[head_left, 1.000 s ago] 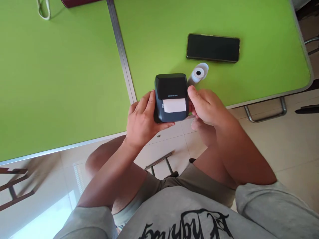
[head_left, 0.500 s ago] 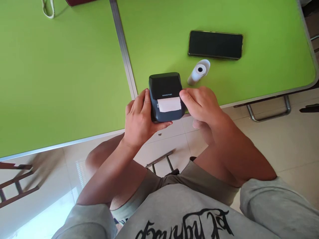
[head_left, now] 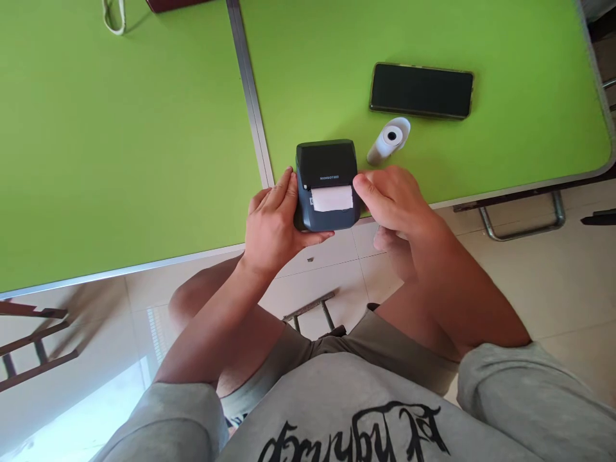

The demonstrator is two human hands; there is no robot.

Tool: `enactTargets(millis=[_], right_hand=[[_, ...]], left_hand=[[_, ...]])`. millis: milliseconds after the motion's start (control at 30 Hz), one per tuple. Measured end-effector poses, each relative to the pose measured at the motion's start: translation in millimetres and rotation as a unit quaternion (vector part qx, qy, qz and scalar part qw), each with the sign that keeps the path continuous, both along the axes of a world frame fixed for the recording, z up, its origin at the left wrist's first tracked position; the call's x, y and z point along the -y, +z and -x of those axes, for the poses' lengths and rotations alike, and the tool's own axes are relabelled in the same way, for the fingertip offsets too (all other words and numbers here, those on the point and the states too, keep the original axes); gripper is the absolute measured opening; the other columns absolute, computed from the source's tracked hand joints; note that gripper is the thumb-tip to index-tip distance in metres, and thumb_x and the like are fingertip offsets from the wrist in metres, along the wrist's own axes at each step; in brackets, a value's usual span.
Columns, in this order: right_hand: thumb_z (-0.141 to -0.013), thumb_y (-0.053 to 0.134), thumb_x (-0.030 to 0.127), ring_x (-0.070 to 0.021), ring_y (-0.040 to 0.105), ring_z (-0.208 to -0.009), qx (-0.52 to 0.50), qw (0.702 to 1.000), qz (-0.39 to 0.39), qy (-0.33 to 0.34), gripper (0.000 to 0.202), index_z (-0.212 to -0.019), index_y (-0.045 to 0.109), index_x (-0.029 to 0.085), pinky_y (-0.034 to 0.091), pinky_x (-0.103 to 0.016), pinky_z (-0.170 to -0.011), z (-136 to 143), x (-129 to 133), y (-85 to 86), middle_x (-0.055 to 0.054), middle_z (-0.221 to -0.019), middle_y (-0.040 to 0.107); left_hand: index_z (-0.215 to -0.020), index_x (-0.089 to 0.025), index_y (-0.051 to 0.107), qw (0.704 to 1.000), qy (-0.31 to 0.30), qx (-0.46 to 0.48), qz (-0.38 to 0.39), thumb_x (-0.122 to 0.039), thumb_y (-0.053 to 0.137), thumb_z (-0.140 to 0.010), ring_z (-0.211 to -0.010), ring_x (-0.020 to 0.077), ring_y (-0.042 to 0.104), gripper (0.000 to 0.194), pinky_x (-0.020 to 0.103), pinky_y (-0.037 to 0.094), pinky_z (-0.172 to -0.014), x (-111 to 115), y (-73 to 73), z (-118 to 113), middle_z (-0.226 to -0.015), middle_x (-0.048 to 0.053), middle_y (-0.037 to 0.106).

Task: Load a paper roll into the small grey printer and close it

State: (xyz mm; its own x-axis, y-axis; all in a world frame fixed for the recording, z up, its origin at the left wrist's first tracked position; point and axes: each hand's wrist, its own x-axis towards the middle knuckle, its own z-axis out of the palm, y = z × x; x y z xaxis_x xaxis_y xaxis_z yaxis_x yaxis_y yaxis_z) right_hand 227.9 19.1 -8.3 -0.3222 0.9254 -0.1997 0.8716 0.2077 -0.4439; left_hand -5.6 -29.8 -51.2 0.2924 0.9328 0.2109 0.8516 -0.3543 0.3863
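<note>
A small dark label printer (head_left: pixel 330 220) with a black lid is at the table's front edge, between my two hands. A strip of white paper (head_left: pixel 332 198) sticks out from under its lid. My left hand (head_left: pixel 274 221) grips the printer's left side, thumb along the front edge and fingers up the side. My right hand (head_left: pixel 394 199) is closed on its right side, the thumb at the lid's front corner; its other fingers are partly hidden. Just beyond the right hand stands a white paper roll (head_left: pixel 385 144) with a loose, curling end.
A black phone (head_left: pixel 422 91) lies behind the roll on the green table (head_left: pixel 129 147). A metal seam (head_left: pixel 250 90) crosses the tabletop. At the far left are a white cord loop (head_left: pixel 114 22) and a dark red object (head_left: pixel 171 4). A stool (head_left: pixel 36 340) stands at lower left.
The whole view has shifted slightly, so the table items appear a little further right. Both hands keep their places on the printer, and its lid looks unchanged.
</note>
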Motion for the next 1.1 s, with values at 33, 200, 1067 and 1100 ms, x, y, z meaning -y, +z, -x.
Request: enactTargets(millis=[33, 200, 1067, 1100], right_hand=[[-0.105, 0.032, 0.058, -0.0136, 0.032, -0.052, -0.008, 1.000, 0.001, 0.002, 0.057, -0.061, 0.032, 0.023, 0.019, -0.034, -0.058, -1, 0, 0.3, 0.000, -0.055, 0.040], [-0.102, 0.046, 0.056, -0.0133, 0.043, -0.054, -0.077, 0.996, 0.049, -0.014, 0.052, -0.063, 0.044, 0.022, 0.024, -0.031, -0.058, -3, -2, 8.9, 0.001, -0.056, 0.049], [-0.091, 0.066, 0.034, -0.0251, 0.067, -0.077, -0.038, 0.991, -0.129, -0.023, 0.010, -0.086, 0.069, 0.026, 0.045, -0.038, -0.071, 32, -22, 48.4, -0.005, -0.077, 0.072], [-0.091, 0.066, 0.033, -0.0266, 0.066, -0.078, -0.013, 0.993, -0.114, -0.006, 0.010, -0.086, 0.070, 0.026, 0.043, -0.039, -0.071, 33, -23, 48.1, -0.005, -0.075, 0.071]], left_hand=[[-0.158, -0.011, 0.045, 1.000, 0.001, 0.000, -0.003, -0.100, 0.047, -0.075, -0.136, 0.0396, 0.062, 0.122, 0.050, 0.046, -0.115, 0, -0.4, 0, -0.159, 0.023, 0.053], [-0.160, -0.011, 0.042, 1.000, 0.001, -0.013, -0.010, -0.098, 0.048, -0.078, -0.138, 0.0389, 0.061, 0.120, 0.049, 0.045, -0.116, 2, -1.9, 0, -0.160, 0.024, 0.051], [-0.159, -0.003, 0.039, 0.999, -0.027, -0.022, -0.027, -0.086, 0.056, -0.086, -0.142, 0.0384, 0.057, 0.112, 0.047, 0.043, -0.118, 9, 4.5, -2, -0.155, 0.029, 0.055], [-0.159, -0.004, 0.039, 0.999, -0.026, -0.022, -0.019, -0.086, 0.057, -0.085, -0.142, 0.0388, 0.057, 0.112, 0.048, 0.043, -0.118, 9, 5.2, -2, -0.155, 0.029, 0.055]])
